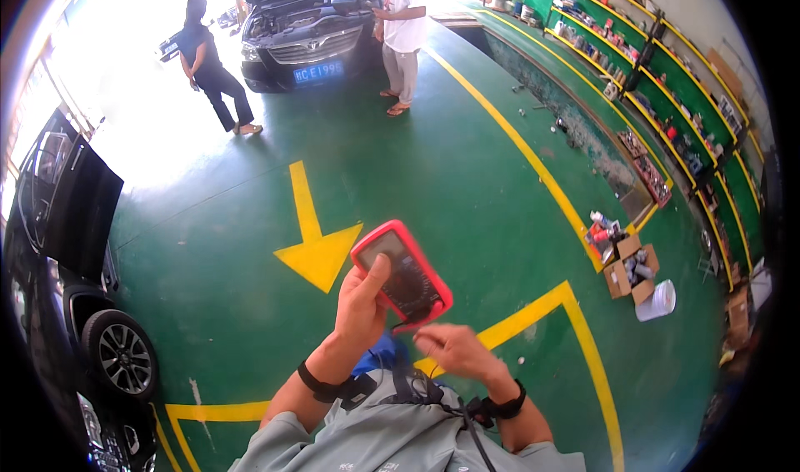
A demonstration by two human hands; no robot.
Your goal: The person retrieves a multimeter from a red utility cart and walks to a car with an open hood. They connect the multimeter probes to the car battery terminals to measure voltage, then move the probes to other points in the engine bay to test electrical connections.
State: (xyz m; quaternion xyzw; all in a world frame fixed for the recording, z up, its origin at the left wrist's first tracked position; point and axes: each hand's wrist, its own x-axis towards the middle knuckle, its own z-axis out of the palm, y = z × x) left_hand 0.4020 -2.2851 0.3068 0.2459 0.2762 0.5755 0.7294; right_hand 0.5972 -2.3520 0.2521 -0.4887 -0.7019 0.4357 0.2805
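Note:
My left hand grips a red-cased handheld meter with a dark face, thumb resting on its front. Just below the meter's lower end, my right hand has curled fingers beside a dark lead; what they hold, if anything, I cannot make out. Dark straps and cables hang across my front at waist level, over blue fabric partly hidden behind my arms.
A black car with an open door stands left. Ahead, two people stand by a bonnet-up car. Right are a pit, cardboard boxes, a white bucket and loaded wall shelves.

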